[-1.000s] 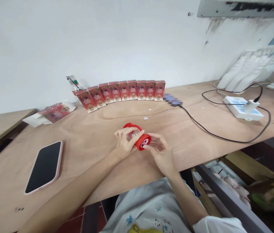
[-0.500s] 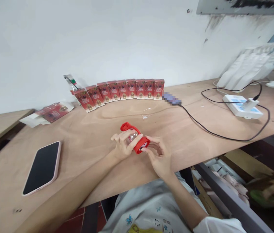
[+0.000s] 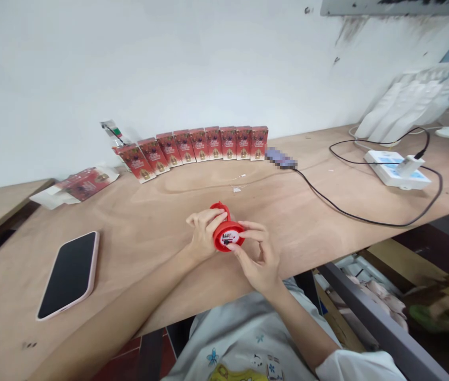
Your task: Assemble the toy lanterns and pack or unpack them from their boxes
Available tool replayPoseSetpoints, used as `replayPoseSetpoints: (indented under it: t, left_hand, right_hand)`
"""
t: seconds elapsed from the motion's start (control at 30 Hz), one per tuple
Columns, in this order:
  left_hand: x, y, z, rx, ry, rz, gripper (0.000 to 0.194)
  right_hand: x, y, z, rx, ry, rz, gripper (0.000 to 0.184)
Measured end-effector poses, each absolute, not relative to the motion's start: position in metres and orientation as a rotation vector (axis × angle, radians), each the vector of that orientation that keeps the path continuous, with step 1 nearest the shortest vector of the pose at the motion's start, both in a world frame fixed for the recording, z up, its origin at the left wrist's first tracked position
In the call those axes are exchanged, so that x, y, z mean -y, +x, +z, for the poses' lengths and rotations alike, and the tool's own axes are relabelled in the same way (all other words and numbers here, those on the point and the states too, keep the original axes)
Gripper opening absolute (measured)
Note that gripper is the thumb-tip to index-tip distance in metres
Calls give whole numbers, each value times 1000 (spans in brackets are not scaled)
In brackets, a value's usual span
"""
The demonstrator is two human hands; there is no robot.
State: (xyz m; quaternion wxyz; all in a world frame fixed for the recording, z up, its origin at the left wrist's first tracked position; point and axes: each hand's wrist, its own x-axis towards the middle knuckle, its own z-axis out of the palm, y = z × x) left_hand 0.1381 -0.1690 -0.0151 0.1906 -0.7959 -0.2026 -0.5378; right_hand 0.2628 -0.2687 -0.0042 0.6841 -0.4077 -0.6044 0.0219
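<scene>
My left hand point(image 3: 204, 233) is closed around a small red lantern point(image 3: 217, 231), whose clear body showed a moment ago and is now mostly hidden behind the fingers and base. The round underside faces me, a red rim around a white disc point(image 3: 230, 237) with dark and silvery parts on it. At the lantern's right edge is my right hand point(image 3: 262, 256), its thumb on the disc and its fingertips against the rim. Above the left fingers a red top piece point(image 3: 219, 205) sticks out. Both hands are just over the wooden table point(image 3: 161, 222).
Several red printed boxes point(image 3: 198, 145) stand in a curved row near the wall. A flattened red box point(image 3: 85, 185) lies left of them. A phone point(image 3: 69, 275) rests at the left. From a purplish pixelated device point(image 3: 281, 157), a black cable runs to a white power strip point(image 3: 397, 169).
The lantern has turned so that its underside faces me more squarely. My right thumb and fingers have shifted slightly with it; both hands keep hold.
</scene>
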Motion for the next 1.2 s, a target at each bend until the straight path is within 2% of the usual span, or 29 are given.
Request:
replayPoseSetpoints:
  t: [0.6,0.97,1.2]
  left_hand:
    - [168,138,-12,549,-2276,-1544,43]
    - [170,142,-10,522,-2223,-1474,35]
    - [169,143,-10,528,-2224,-1486,39]
  right_hand:
    - [272,262,2,1404,-920,-28,15]
    - [271,268,0,1483,-1014,-438,14]
    - [270,267,-1,1530,-1073,-519,12]
